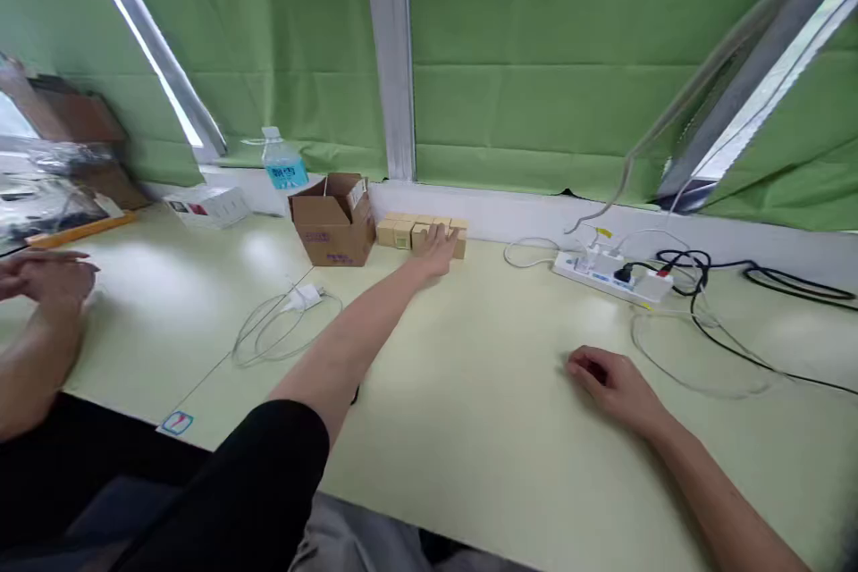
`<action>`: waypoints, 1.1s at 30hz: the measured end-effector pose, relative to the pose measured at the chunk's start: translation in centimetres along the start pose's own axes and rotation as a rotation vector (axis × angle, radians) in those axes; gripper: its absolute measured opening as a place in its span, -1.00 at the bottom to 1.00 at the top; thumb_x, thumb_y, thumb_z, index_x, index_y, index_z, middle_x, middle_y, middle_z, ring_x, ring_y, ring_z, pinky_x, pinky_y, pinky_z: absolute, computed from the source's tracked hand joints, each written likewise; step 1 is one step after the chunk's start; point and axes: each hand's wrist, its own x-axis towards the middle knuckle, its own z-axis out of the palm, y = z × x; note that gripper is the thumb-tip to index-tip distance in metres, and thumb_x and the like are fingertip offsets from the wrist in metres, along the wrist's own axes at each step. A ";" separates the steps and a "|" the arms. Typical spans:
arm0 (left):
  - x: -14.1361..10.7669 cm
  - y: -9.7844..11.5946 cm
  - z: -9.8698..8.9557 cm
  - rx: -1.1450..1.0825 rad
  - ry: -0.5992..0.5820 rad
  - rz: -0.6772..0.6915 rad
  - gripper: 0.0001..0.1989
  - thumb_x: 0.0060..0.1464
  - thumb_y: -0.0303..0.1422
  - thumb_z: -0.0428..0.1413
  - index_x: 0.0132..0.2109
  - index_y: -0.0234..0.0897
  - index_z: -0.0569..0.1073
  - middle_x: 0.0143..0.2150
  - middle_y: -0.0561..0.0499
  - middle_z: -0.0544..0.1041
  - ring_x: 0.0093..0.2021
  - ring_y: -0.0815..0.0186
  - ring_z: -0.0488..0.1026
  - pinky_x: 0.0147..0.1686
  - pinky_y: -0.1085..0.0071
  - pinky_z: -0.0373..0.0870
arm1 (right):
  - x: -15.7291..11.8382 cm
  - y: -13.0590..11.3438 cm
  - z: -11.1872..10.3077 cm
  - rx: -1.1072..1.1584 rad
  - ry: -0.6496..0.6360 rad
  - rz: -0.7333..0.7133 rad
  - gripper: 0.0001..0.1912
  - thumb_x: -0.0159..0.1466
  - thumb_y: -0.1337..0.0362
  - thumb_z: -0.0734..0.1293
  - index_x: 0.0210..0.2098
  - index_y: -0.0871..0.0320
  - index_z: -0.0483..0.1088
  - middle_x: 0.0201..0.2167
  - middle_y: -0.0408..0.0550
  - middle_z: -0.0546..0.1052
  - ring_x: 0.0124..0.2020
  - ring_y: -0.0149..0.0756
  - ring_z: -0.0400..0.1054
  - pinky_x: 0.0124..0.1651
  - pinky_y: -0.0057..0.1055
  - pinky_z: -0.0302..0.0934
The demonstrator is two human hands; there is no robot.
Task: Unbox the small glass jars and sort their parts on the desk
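Observation:
My left hand (pixel 438 252) reaches out to the back of the table, its fingers bent over one of several small tan cardboard boxes (pixel 421 233). These boxes stand side by side in a row against the low white wall, and the hand covers part of the row. My right hand (pixel 618 386) rests on the table at the right, fingers curled in toward the thumb, with nothing visible in it. An opened brown carton (pixel 333 232) stands just left of the small boxes, flaps up; its inside is mostly hidden.
Right of the boxes lies a white power strip (pixel 607 277) with plugs and chargers, trailing black cables (pixel 797 284). A white charger (pixel 303 297) with coiled cable lies left. Behind the carton are a bottle (pixel 284 168) and white box (pixel 213 206). Another person's hands (pixel 54 277) rest far left.

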 end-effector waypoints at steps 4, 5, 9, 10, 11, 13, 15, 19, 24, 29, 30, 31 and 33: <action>1.0 1.0 0.0 -0.007 0.035 0.028 -0.26 0.08 -0.51 0.14 0.41 -0.38 0.20 0.58 -0.43 -0.03 0.57 -0.19 -0.15 0.45 -0.13 -0.17 | -0.3 -0.3 -0.1 -0.004 0.006 -0.008 -0.64 0.41 -0.08 0.23 -0.25 0.05 0.46 -0.42 -0.11 0.56 -0.41 -0.23 0.32 -0.30 -0.30 0.15; 1.2 1.2 -0.1 -0.009 0.053 0.040 -0.30 0.09 -0.52 0.14 0.38 -0.40 0.23 0.55 -0.44 0.04 0.57 -0.17 -0.13 0.45 -0.10 -0.17 | -0.4 -0.4 -0.1 -0.007 0.008 -0.008 -0.65 0.41 -0.06 0.23 -0.25 0.04 0.46 -0.42 -0.11 0.55 -0.42 -0.23 0.33 -0.30 -0.31 0.15; 0.9 1.2 -0.3 -0.018 0.134 0.088 -0.38 0.07 -0.53 0.17 0.29 -0.43 0.28 0.25 -0.40 0.46 0.39 -0.12 0.19 0.37 -0.02 0.00 | -0.3 -1.1 -0.2 -0.029 0.014 -0.003 -0.67 0.41 -0.04 0.23 -0.26 0.04 0.46 -0.45 -0.13 0.54 -0.43 -0.24 0.32 -0.30 -0.31 0.15; 0.6 1.2 -0.4 -0.022 0.154 0.098 -0.38 0.06 -0.54 0.17 0.27 -0.42 0.27 0.18 -0.37 0.51 0.33 -0.12 0.24 0.32 -0.01 0.06 | -0.3 -1.3 -0.2 -0.032 0.016 -0.004 -0.68 0.41 -0.03 0.23 -0.26 0.04 0.46 -0.45 -0.14 0.54 -0.43 -0.24 0.32 -0.30 -0.31 0.15; 0.2 1.1 -0.5 -0.026 0.174 0.111 -0.38 0.05 -0.55 0.17 0.27 -0.42 0.27 0.14 -0.35 0.53 0.29 -0.11 0.28 0.28 0.01 0.11 | -0.3 -1.5 -0.2 -0.033 0.019 -0.006 -0.68 0.41 -0.03 0.23 -0.26 0.03 0.46 -0.45 -0.14 0.54 -0.44 -0.25 0.32 -0.30 -0.31 0.16; -1.2 1.0 -0.6 -0.035 0.210 0.156 -0.35 0.02 -0.60 0.15 0.28 -0.42 0.26 0.13 -0.33 0.54 0.25 -0.09 0.30 0.22 0.05 0.17 | -0.4 -1.8 -0.2 -0.035 0.026 -0.009 -0.69 0.41 -0.02 0.23 -0.26 0.03 0.46 -0.45 -0.15 0.53 -0.44 -0.25 0.32 -0.29 -0.32 0.17; -3.2 0.9 -0.7 -0.043 0.229 0.228 -0.29 -0.01 -0.66 0.11 0.31 -0.41 0.25 0.18 -0.31 0.52 0.25 -0.06 0.31 0.20 0.08 0.21 | -0.4 -1.9 -0.2 -0.048 0.034 -0.011 -0.70 0.40 -0.01 0.23 -0.25 0.03 0.47 -0.45 -0.15 0.54 -0.43 -0.25 0.34 -0.29 -0.31 0.17; -9.0 0.9 -1.2 -0.066 0.236 0.413 -0.29 0.04 -0.70 0.06 0.34 -0.29 0.28 0.31 -0.21 0.44 0.27 0.05 0.35 0.17 0.19 0.32 | -0.3 -2.3 0.0 -0.083 0.057 -0.004 -0.71 0.40 0.01 0.24 -0.20 0.02 0.50 -0.41 -0.14 0.56 -0.42 -0.23 0.38 -0.27 -0.27 0.21; -17.1 1.3 -3.2 -0.239 0.282 0.691 -0.46 0.20 -0.67 -0.01 0.26 -0.21 0.38 0.24 -0.17 0.49 0.16 0.11 0.43 0.14 0.18 0.39 | 0.1 -5.5 2.0 0.090 0.121 -0.134 -0.65 0.37 0.10 0.30 0.11 0.01 0.43 -0.07 0.01 0.59 -0.11 -0.14 0.48 -0.04 -0.16 0.36; -20.8 2.3 -3.9 -0.324 0.166 0.680 -0.49 0.18 -0.70 -0.03 0.10 -0.07 0.52 0.23 -0.09 0.40 0.12 0.18 0.43 0.09 0.27 0.39 | 0.9 -11.7 5.3 0.340 -0.008 -0.279 -0.16 0.27 0.18 0.44 0.46 -0.11 0.07 0.37 0.03 0.36 0.30 -0.07 0.29 0.20 -0.08 0.33; -20.9 2.5 -3.8 -0.344 0.162 0.679 -0.46 0.16 -0.72 -0.05 0.08 -0.06 0.53 0.21 -0.08 0.40 0.12 0.20 0.43 0.10 0.28 0.39 | 1.2 -12.8 5.8 0.384 -0.053 -0.264 -0.16 0.24 0.21 0.47 0.44 -0.09 0.12 0.32 0.03 0.41 0.23 -0.08 0.35 0.17 -0.10 0.34; -20.9 2.6 -3.7 -0.359 0.161 0.681 -0.43 0.14 -0.74 -0.06 0.08 -0.05 0.54 0.18 -0.06 0.41 0.11 0.21 0.43 0.09 0.29 0.38 | 1.5 -13.6 6.2 0.421 -0.106 -0.260 -0.23 0.23 0.24 0.46 0.39 -0.07 0.20 0.21 0.01 0.49 0.10 -0.11 0.41 0.08 -0.14 0.36; -20.4 2.9 -3.6 -0.375 0.158 0.680 -0.41 0.12 -0.75 -0.07 0.06 -0.04 0.55 0.12 -0.05 0.42 0.05 0.23 0.44 0.05 0.31 0.40 | 2.2 -14.9 6.6 0.485 -0.169 -0.258 -0.48 0.26 0.24 0.43 0.21 -0.01 0.37 -0.02 -0.06 0.56 -0.15 -0.20 0.42 -0.11 -0.24 0.33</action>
